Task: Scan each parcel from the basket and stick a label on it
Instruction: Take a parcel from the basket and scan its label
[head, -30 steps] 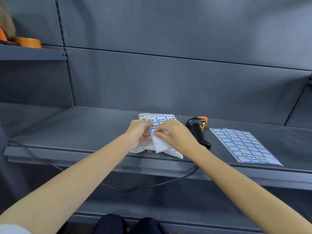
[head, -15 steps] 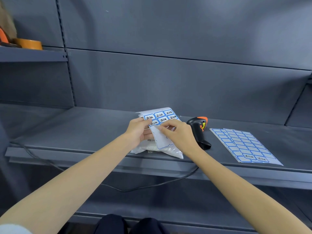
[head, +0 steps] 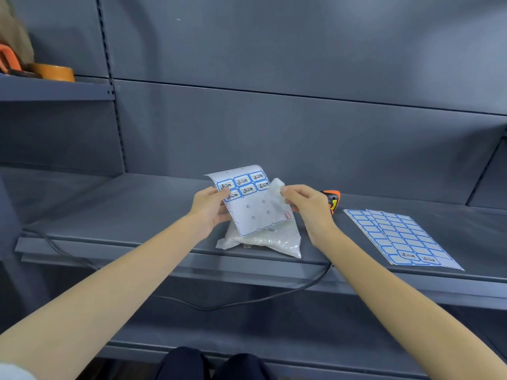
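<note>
Label sheet lifted | left hand grips it | right hand pinches peeled label

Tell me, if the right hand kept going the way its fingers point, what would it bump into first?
The right hand, pinching a peeled label, points left toward the sticker sheet that the left hand holds. It would probably meet that sheet first, though depth is hard to judge.
</note>
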### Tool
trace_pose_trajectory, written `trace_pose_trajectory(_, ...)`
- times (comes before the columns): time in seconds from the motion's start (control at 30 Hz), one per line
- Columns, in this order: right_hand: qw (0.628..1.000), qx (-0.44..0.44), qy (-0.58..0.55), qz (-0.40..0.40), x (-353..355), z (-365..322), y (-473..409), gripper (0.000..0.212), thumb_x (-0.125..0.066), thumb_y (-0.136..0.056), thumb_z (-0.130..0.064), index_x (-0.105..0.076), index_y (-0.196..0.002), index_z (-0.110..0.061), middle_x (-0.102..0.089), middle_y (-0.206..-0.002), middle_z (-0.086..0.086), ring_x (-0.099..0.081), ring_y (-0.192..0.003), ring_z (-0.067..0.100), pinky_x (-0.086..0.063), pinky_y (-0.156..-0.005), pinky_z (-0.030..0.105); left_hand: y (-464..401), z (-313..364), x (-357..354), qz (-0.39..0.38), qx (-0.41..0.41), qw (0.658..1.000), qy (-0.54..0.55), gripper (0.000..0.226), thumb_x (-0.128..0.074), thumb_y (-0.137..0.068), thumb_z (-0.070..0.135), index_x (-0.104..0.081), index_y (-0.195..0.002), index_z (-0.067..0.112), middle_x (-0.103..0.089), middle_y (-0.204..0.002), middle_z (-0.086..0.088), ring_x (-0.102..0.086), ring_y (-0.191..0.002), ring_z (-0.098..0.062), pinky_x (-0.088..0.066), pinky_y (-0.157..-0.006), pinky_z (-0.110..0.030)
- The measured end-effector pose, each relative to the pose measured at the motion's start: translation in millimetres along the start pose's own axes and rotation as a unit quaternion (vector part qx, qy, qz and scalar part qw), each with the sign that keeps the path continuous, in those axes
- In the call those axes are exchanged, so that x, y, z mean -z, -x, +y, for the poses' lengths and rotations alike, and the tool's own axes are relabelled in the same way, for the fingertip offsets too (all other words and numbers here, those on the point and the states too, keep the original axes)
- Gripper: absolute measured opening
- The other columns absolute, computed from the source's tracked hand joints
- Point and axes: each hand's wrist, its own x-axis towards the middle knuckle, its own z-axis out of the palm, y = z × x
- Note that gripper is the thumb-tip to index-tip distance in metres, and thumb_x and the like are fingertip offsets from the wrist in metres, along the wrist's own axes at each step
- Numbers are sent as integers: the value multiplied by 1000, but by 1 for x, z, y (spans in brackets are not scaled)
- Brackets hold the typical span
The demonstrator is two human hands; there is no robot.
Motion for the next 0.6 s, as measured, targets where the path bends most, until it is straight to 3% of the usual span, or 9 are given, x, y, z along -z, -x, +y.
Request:
trace_pose_trajectory(0.07, 1000, -6, 9, 10, 8, 1, -6, 8, -66, -88, -18, -68, -82, -14, -68, -87, 0, -60, -83, 13, -48, -76, 21, -3, 2, 11, 28, -5, 1000, 8, 10, -51, -97, 5, -61, -95, 7, -69, -99, -11, -68, -74, -22, -58, -52, -30)
trace_pose_trajectory(0.17, 984, 44, 171, 5, 19, 5, -12, 9, -65, -88, -23, -68, -85, -15, -70, -87, -6, -62, -80, 7, -45, -76, 15, -7, 2, 29, 80, -13, 997, 9, 12, -49, -97, 4, -60, -104, 4, -68, -103, -12, -67, -75, -21, -57, -53, -32)
trace_pose_trajectory(0.27, 929, 110, 352, -43, 18, 7, -14, 10, -61, -89, -19, -66, -89, -11, -69, -86, -5, -62, -83, 8, -44, -72, 11, -11, 1, 41, 119, -16, 993, 11, 13, -48, -98, 3, -60, -97, 7, -66, -103, -11, -65, -73, -18, -56, -51, -30)
trace_pose_trajectory(0.37, 875, 143, 449, -107, 9, 12, -16, 9, -58, -90, -18, -63, -87, -11, -69, -88, -1, -63, -83, 14, -50, -76, 23, -13, 0, 47, 135, -15, 991, 16, 20, -47, -98, 2, -57, -84, 13, -65, -102, -9, -64, -72, -17, -55, -53, -30)
trace_pose_trajectory(0.47, 842, 126, 502, -151, 4, 19, -19, 9, -54, -89, -20, -60, -82, -17, -66, -85, -5, -65, -82, 19, -54, -77, 34, -13, 0, 52, 141, -15, 990, 18, 21, -47, -98, 3, -57, -83, 14, -65, -102, -9, -65, -72, -17, -55, -51, -29)
trace_pose_trajectory(0.6, 830, 113, 504, -211, 3, 25, -22, 12, -57, -88, -21, -68, -94, -22, -69, -92, -9, -64, -88, 11, -53, -86, 31, -13, 3, 57, 147, -17, 989, 28, 21, -47, -98, 3, -57, -83, 14, -66, -101, -9, -65, -73, -18, -56, -47, -26)
